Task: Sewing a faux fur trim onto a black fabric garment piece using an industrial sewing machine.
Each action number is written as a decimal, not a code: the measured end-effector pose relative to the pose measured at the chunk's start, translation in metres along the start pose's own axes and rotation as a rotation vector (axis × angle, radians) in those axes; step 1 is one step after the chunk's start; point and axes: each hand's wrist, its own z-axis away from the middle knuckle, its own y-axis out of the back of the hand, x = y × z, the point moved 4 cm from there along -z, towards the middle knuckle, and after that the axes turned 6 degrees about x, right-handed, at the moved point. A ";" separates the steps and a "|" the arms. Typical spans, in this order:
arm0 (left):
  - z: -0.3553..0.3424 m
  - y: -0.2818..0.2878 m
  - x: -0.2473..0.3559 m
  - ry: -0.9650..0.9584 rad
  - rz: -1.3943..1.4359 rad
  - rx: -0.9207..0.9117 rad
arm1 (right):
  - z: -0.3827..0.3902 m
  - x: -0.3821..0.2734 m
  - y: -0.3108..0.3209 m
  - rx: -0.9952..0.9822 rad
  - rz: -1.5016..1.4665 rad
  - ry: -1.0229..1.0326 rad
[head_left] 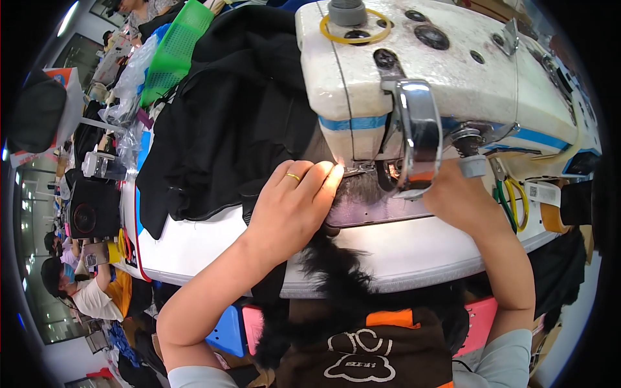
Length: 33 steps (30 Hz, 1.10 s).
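Machine point(466, 71) partly hides the right hand point(454, 194).

Your left hand point(288, 205) bears a thin gold-coloured ring point(294, 176). You wear pale grey-blue fabric sleeves point(511, 362) ending above both elbows and a dark brown cloth apron point(303, 362) with orange rectangular patch point(390, 318) and white outlined print point(359, 377).

One left hand point(288, 200), one right hand point(458, 197), one nearby sewing machine point(362, 74) — one gold ring point(294, 176), one green basket point(176, 48).
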 end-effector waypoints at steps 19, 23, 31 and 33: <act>0.009 0.001 -0.016 0.080 0.093 -0.073 | -0.008 0.007 -0.010 -0.102 -0.300 -0.288; 0.010 -0.001 -0.019 0.069 0.094 -0.027 | -0.009 0.004 -0.001 -0.037 -0.330 -0.355; 0.014 -0.006 -0.029 0.111 0.194 0.028 | 0.000 0.007 -0.003 0.058 -0.164 -0.077; 0.014 -0.007 -0.028 0.106 0.210 0.037 | 0.009 0.017 -0.013 0.037 -0.229 -0.115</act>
